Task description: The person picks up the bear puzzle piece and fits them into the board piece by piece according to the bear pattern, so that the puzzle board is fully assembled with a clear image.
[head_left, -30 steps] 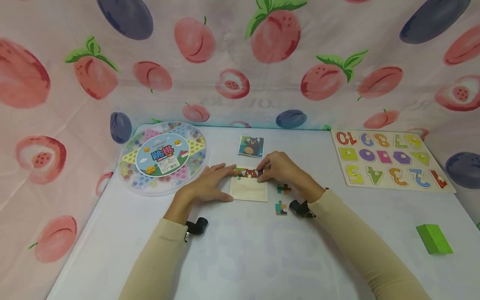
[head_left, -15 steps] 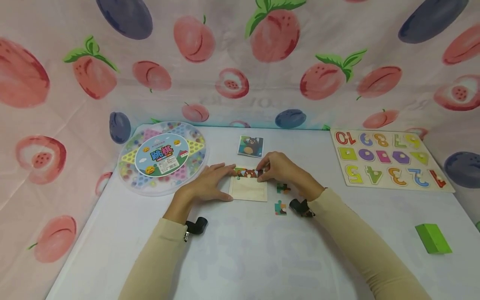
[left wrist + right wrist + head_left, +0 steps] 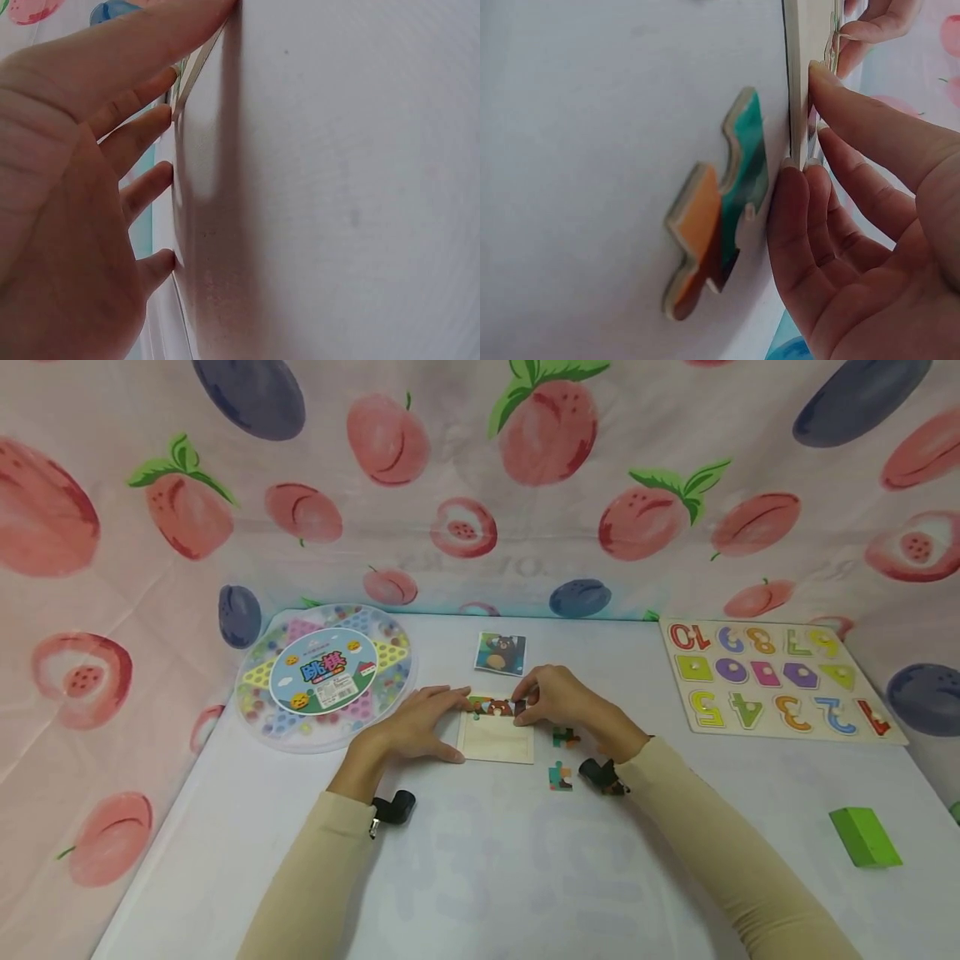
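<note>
A small wooden puzzle tray [image 3: 497, 739] lies mid-table, with a row of bear-picture pieces [image 3: 491, 706] set along its far edge. My left hand [image 3: 416, 727] lies flat against the tray's left side, fingers straight [image 3: 142, 127] on the tray edge [image 3: 196, 64]. My right hand [image 3: 558, 697] is curled at the tray's far right corner. Its thumb [image 3: 870, 127] and fingertips pinch a dark puzzle piece [image 3: 520, 707] against the tray rim [image 3: 795, 82]. Two loose pieces [image 3: 566, 737] [image 3: 560, 774] lie just right of the tray, one close beside my right hand [image 3: 720, 225].
A bear picture card [image 3: 500, 653] lies behind the tray. A round checkers box [image 3: 326, 675] stands at the left. A number-and-shape peg board [image 3: 780, 681] lies at the right, and a green block [image 3: 865, 837] near the right front. Fruit-print cloth walls the table.
</note>
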Demonstrator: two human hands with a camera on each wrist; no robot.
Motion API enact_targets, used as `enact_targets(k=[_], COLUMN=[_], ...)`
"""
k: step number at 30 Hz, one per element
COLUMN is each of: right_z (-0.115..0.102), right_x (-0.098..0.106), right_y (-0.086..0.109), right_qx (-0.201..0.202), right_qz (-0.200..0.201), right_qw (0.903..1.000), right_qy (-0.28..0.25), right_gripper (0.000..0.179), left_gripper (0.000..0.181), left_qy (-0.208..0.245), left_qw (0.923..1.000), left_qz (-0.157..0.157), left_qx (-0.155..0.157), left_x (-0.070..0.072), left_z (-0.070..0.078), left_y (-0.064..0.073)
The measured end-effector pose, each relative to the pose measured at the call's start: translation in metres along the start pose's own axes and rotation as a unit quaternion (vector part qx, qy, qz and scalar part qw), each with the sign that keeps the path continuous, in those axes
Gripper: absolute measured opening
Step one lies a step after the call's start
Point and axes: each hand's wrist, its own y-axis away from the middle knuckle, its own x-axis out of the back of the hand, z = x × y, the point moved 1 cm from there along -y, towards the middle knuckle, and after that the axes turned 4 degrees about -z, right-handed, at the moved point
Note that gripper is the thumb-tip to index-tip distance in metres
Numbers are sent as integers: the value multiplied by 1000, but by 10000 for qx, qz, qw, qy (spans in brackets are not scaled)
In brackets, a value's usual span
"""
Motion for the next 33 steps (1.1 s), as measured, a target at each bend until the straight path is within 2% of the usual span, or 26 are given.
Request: enact_targets(k=[11, 14, 20, 25, 33], right_z=[4, 7, 18, 30, 46], right_x=[-3, 0, 13, 22, 24], right_y=[-1, 1, 12, 27, 48], right_qx=[-16, 119, 614, 643, 514], right_qz=[-59, -156, -450, -309, -157], right_qw=[9999, 9997, 9966, 9971, 9986], right_qy=[-150, -150, -303, -250, 16], right_gripper=[32, 34, 43, 52, 53], left_gripper=[76, 76, 75, 76, 76], left_qy=[135, 159, 225, 190, 289], left_qw=[9999, 9998, 9997, 9998, 9995], left_qz=[23, 31, 19, -16, -78], left_qx=[-52, -67, -85, -92, -28], left_x=[0, 0, 1, 1, 2], left_z=[-6, -7, -5, -6, -5], left_y=[-1, -1, -2, -3, 0])
